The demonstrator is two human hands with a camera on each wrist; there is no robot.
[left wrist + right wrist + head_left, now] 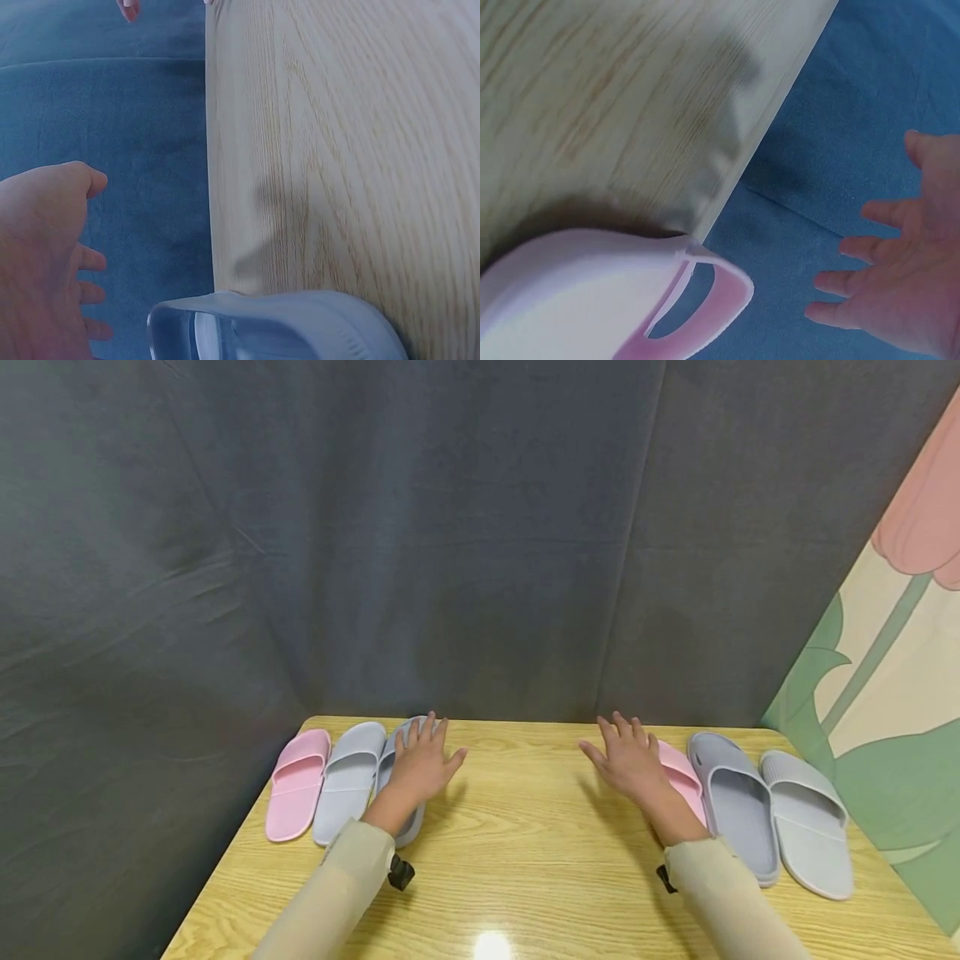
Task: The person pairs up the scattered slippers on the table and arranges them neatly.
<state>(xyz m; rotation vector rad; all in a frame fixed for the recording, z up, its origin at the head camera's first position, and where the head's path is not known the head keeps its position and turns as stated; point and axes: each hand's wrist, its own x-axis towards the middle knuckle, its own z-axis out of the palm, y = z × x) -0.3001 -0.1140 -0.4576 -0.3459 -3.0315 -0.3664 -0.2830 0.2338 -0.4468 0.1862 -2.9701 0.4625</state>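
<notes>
My left hand hovers over a blue-grey slipper with its fingers spread, partly hiding it. To its left lie a light grey slipper and a pink slipper. My right hand is held out, fingers spread, beside another pink slipper that the forearm partly covers. Further right are a grey-blue slipper and a light grey slipper. In the left wrist view, the left hand holds nothing; the right wrist view shows the right hand likewise bare.
The slippers lie on a light wooden table, whose far edge meets a dark grey-blue curtain. On the right stands a wall panel with a pink flower and green leaves.
</notes>
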